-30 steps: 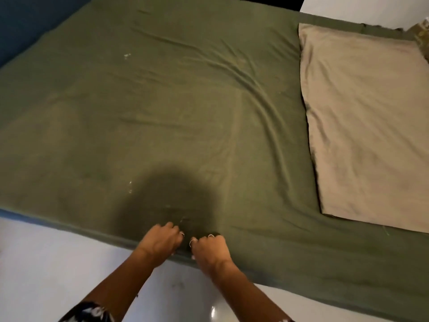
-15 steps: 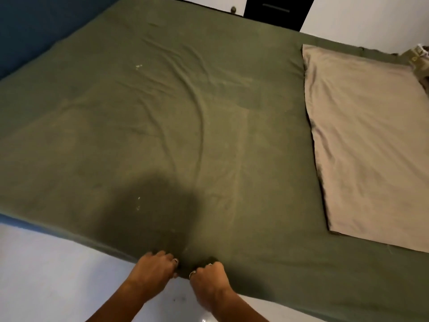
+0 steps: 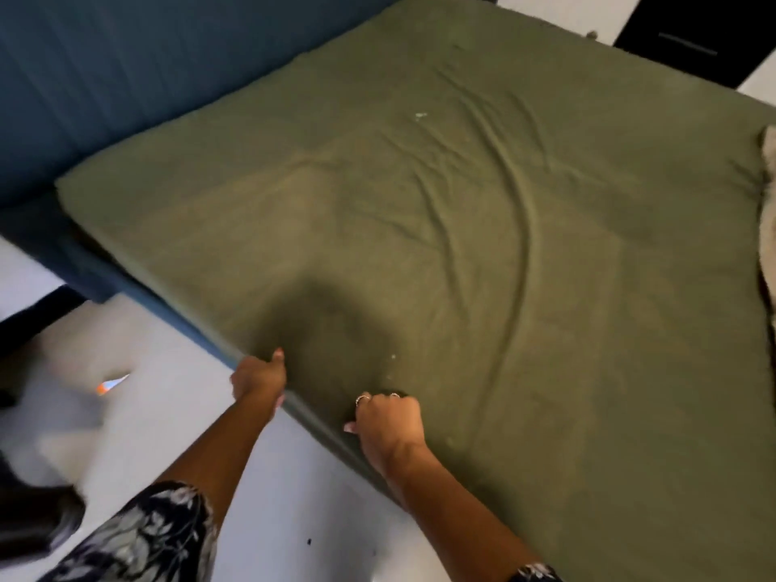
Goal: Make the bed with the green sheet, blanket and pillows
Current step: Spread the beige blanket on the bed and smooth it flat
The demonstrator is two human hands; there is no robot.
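Note:
The green sheet (image 3: pixel 483 228) covers the mattress, with long creases running across its middle. My left hand (image 3: pixel 259 378) grips the sheet's near edge, thumb on top and fingers curled under the side. A little to the right, my right hand (image 3: pixel 388 424) is fisted on the same edge, bunching the cloth. A sliver of the beige pillow (image 3: pixel 769 191) shows at the far right border.
A blue padded headboard (image 3: pixel 126 77) and blue bed frame (image 3: pixel 96 266) stand at the left. Pale floor (image 3: pixel 159 405) lies below the bed edge, with a small orange and white object (image 3: pixel 110 385) on it. Dark furniture (image 3: pixel 693 39) is at the top right.
The view has swung left, so most of the pillow has left the frame. My hands have moved apart along the sheet's edge, the left one sliding further left.

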